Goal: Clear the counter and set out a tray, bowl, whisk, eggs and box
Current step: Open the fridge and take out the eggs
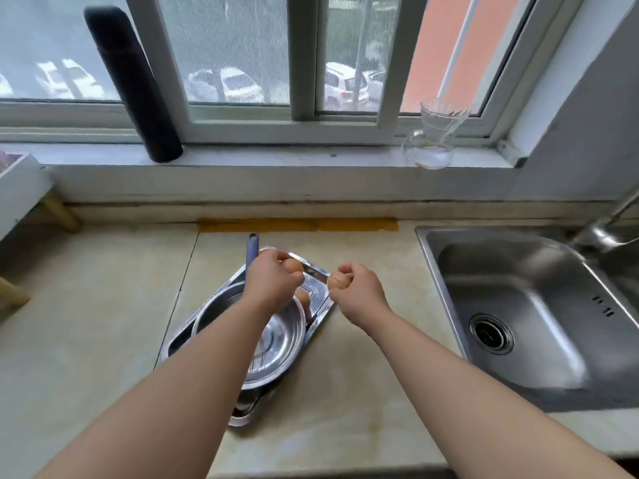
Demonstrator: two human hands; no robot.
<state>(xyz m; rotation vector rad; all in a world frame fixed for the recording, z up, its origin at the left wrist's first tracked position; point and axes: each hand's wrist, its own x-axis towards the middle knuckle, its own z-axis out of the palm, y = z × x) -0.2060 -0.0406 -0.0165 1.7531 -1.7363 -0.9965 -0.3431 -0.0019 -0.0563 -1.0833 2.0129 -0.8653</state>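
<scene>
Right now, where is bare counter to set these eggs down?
Bare counter lies between the tray and sink, and left of the tray. The tray is crowded: bowl, whisk, another egg.

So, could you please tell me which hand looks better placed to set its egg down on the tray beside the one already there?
Probably the left hand: it holds its egg directly over the tray, just above the resting egg. The right hand holds its egg at the tray's outer edge.
</scene>
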